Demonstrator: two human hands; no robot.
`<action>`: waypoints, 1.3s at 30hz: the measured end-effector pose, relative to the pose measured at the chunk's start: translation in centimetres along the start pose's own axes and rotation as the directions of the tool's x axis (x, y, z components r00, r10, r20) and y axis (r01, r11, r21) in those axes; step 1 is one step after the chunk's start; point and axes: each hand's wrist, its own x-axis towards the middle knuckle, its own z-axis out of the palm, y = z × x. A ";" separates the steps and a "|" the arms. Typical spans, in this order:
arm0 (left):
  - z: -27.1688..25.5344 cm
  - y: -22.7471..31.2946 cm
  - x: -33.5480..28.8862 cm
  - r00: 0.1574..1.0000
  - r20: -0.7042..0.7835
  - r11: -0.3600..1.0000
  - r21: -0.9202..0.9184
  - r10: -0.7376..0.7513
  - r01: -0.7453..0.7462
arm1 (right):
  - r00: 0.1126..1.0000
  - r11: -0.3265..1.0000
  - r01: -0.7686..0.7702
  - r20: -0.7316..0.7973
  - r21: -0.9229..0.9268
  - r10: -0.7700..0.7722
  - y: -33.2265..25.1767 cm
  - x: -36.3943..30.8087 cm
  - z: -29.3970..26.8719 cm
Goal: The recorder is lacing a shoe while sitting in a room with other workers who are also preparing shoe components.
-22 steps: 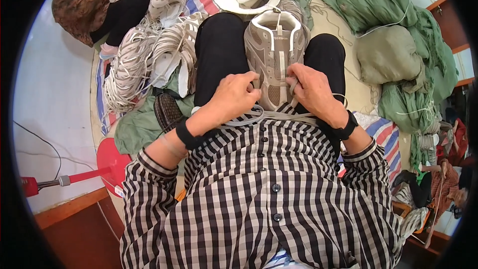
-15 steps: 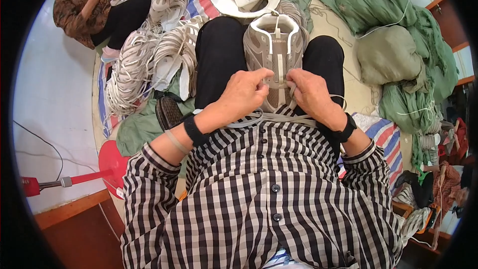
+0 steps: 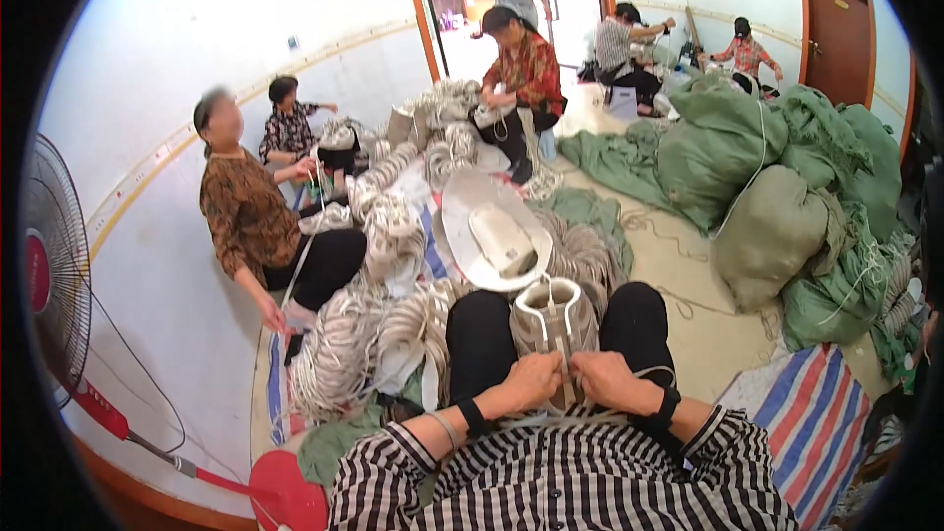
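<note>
A grey-beige sneaker with a white-edged collar stands between my knees, its toe toward me. My left hand is closed in a pinch at the left side of its lacing area. Opposite it, my right hand pinches a pale flat shoelace, which loops out beside the right wrist. The left fingertips also seem to grip lace, though the fingers mostly cover it. More lace lies across my lap below the hands. Just beyond the shoe, a white oval tub-like piece holds a pale flat box.
Bundled pale shoe parts are heaped to the left. Large green sacks fill the right, by a striped sheet. A fan with a red base stands at left. Several people work farther off, one seated nearby.
The view has tilted up, bringing the room, doorway and several co-workers into sight. My hands remain at the sneaker's lacing, now with fingertips closer together.
</note>
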 end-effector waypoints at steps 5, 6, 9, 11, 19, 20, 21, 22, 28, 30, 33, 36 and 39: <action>0.0 -0.7 0.7 0.996 0.087 0.994 -0.105 0.001 0.008 | 0.996 0.997 -0.067 0.057 0.039 0.065 -0.2 0.0 -0.3; -0.1 -0.8 0.7 0.990 0.138 0.985 -0.163 -0.028 0.050 | 0.990 0.992 -0.117 0.087 0.038 0.114 -0.2 0.0 -0.5; -0.3 -0.6 0.3 0.992 0.057 0.994 -0.033 0.109 -0.108 | 0.992 0.984 -0.107 0.078 0.143 0.097 -0.5 0.0 -0.8; -0.6 -0.5 -0.7 0.993 0.024 0.993 -0.006 0.116 -0.116 | 0.994 0.982 -0.097 0.062 0.160 0.088 -0.5 0.0 -0.9; -6.3 -3.6 -9.0 0.996 -0.084 0.967 0.251 -0.013 0.034 | 0.926 0.940 -0.065 0.371 0.334 -0.068 -2.4 0.0 -3.1; -7.5 -4.5 -10.3 0.988 -0.147 0.956 0.283 -0.034 0.075 | 0.934 0.920 -0.021 0.336 0.391 -0.121 -3.1 -0.4 -3.7; -8.8 -5.5 -11.7 0.977 -0.211 0.943 0.317 -0.035 0.102 | 0.937 0.922 -0.019 0.329 0.387 -0.119 -3.7 -0.5 -4.6; -10.1 -6.7 -12.9 0.962 -0.267 0.924 0.351 -0.054 0.150 | 0.892 0.899 -0.089 0.436 0.429 -0.119 -4.2 -0.5 -5.5; -13.5 -13.1 -21.3 0.832 -0.532 0.851 0.357 -0.154 0.386 | 0.870 0.642 -0.302 0.479 0.705 -0.117 -8.7 -2.3 -12.4; -14.1 -14.7 -23.2 0.801 -0.577 0.835 0.356 -0.157 0.420 | 0.927 0.506 -0.260 0.359 0.823 -0.107 -10.0 -3.6 -15.7; -15.7 -16.9 -25.9 0.734 -0.644 0.798 0.315 -0.218 0.514 | 1.000 0.182 0.004 -0.009 0.983 0.024 -11.5 -5.6 -19.3; -17.1 -19.7 -28.4 0.656 -0.720 0.739 0.311 -0.227 0.597 | 0.914 0.235 0.314 -0.360 0.920 0.189 -10.2 -7.6 -22.9; -17.9 -23.4 -30.6 0.571 -0.795 0.699 0.290 -0.204 0.654 | 0.775 0.267 0.499 -0.562 0.825 0.288 -5.7 -8.7 -25.8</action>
